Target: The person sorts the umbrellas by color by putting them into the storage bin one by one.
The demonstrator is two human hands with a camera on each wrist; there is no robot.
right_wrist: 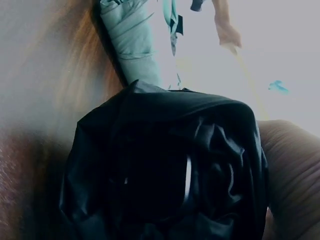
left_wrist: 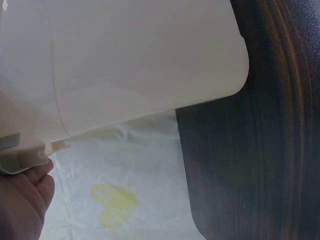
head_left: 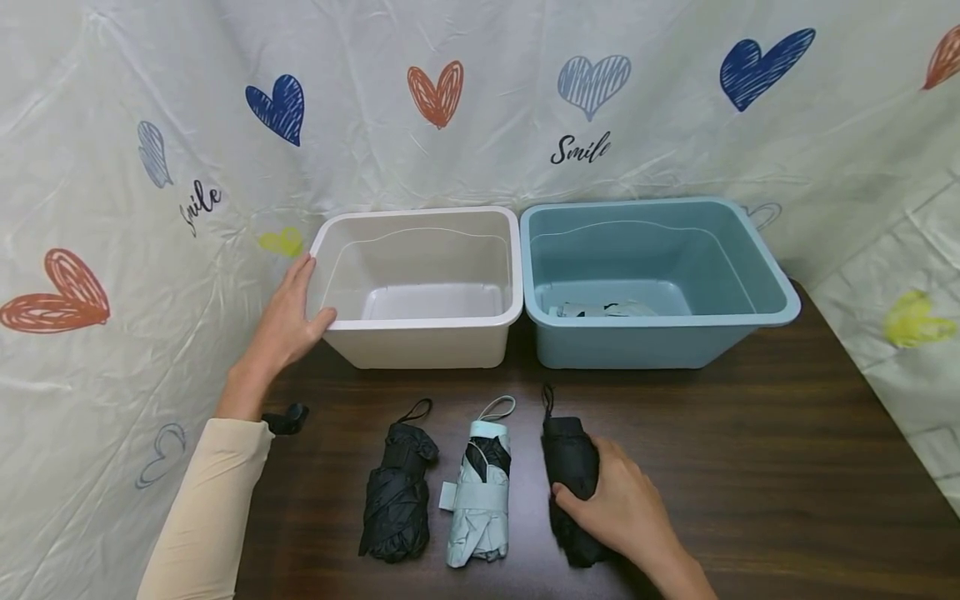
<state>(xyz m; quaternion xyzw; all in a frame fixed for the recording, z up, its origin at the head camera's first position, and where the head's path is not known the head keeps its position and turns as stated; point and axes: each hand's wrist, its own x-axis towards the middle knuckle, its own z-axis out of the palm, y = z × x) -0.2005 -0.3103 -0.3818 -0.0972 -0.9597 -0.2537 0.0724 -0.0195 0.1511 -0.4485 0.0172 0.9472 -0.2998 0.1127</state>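
Observation:
My left hand (head_left: 288,321) holds the left rim of a cream-white plastic bin (head_left: 427,346), thumb over the front corner and fingers along the outer side. In the left wrist view the fingertips sit at the rim. On the dark table, my right hand (head_left: 626,500) grips a black folded umbrella (head_left: 570,454) with a wrist loop, thumb on its near side. To its left lies a pale mint folded umbrella (head_left: 480,508), and farther left another black folded umbrella (head_left: 397,500). In the right wrist view, black fabric (right_wrist: 165,165) fills the front, with the mint umbrella (right_wrist: 132,45) behind.
A blue plastic bin (head_left: 622,342) stands right beside the white one, with a pale, dark-marked item (head_left: 603,309) at its bottom. A white cloth (head_left: 495,100) with printed hearts hangs behind. The brown wooden table (head_left: 810,433) ends at the right in a slanting edge.

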